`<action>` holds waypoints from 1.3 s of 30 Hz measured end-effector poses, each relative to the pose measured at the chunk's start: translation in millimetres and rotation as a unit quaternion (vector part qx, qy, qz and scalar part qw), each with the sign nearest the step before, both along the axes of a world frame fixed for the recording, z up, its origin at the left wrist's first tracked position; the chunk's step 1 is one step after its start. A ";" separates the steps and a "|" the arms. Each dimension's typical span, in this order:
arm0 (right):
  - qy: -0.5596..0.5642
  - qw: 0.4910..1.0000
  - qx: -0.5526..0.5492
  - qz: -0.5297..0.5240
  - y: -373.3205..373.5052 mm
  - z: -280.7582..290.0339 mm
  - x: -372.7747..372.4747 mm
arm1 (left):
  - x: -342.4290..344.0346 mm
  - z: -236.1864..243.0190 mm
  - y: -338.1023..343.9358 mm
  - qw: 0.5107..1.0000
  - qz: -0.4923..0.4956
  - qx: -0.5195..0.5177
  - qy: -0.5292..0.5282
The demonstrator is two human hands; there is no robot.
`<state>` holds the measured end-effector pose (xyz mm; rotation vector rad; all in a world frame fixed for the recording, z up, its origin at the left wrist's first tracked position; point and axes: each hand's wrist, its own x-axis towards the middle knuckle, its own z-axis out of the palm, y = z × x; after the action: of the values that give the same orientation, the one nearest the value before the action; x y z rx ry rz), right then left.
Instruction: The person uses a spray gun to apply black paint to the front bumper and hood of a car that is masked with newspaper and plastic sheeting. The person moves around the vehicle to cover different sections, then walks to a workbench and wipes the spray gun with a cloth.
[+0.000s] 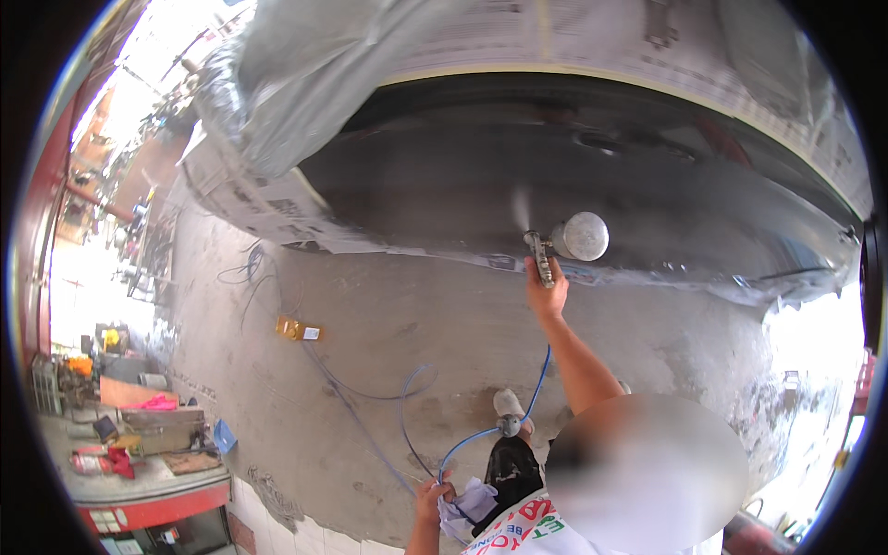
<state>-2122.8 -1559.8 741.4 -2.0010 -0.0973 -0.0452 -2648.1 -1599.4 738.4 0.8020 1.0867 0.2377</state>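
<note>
My right hand [548, 294] is wrapped round the handle of a metal spray gun [538, 252]. A round silvery paint cup [585, 236] sits at the gun's right side. Pale mist fans from the nozzle toward a glossy dark car panel [444, 171], with no contact between gun and panel. Low at the front, my left hand [430, 501] is closed round a blue air hose [544, 365]. A pale crumpled cloth [474, 499] hangs beside that hand; whether the fingers also grip it cannot be made out.
Masking paper [601, 42] and grey plastic sheeting [314, 83] border the panel. Loops of hose lie across the concrete floor [444, 305], near a yellowish container [298, 329]. A cluttered red-edged bench [153, 490] stands at left. A blurred oval hides the lower right.
</note>
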 end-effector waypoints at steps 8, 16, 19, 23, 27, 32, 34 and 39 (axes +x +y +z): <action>0.057 0.992 0.010 0.116 226.2 2.6 -76.7 | -68.8 -42.9 15.1 0.991 0.133 -0.034 0.005; 0.086 0.975 -0.004 0.204 415.8 -1.1 -132.1 | -76.3 -74.1 18.1 0.978 0.197 -0.055 0.031; 0.085 0.972 -0.001 0.221 463.9 1.8 -147.9 | -72.7 -79.5 13.1 0.974 0.214 -0.066 0.036; 0.083 0.973 0.037 0.211 503.3 14.1 -128.6 | -69.7 -83.9 20.0 0.974 0.213 -0.061 0.041; 0.093 0.976 0.051 0.189 468.0 15.7 -110.3 | -67.7 -87.5 21.9 0.978 0.198 -0.051 0.039; 0.078 0.983 0.058 0.156 328.2 8.2 -63.4 | -50.2 -86.3 24.1 0.992 0.117 -0.032 0.034; 0.068 0.985 0.053 0.149 256.3 9.5 -41.3 | -40.0 -83.4 21.8 0.997 0.068 -0.022 0.035; 0.114 0.987 0.054 0.097 60.9 33.2 22.1 | 7.6 -69.6 3.9 0.997 -0.060 0.007 0.043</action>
<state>-2100.7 -1498.9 774.6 -1.8657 -0.1382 0.2972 -2640.5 -1595.5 668.7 0.8930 1.1152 0.1098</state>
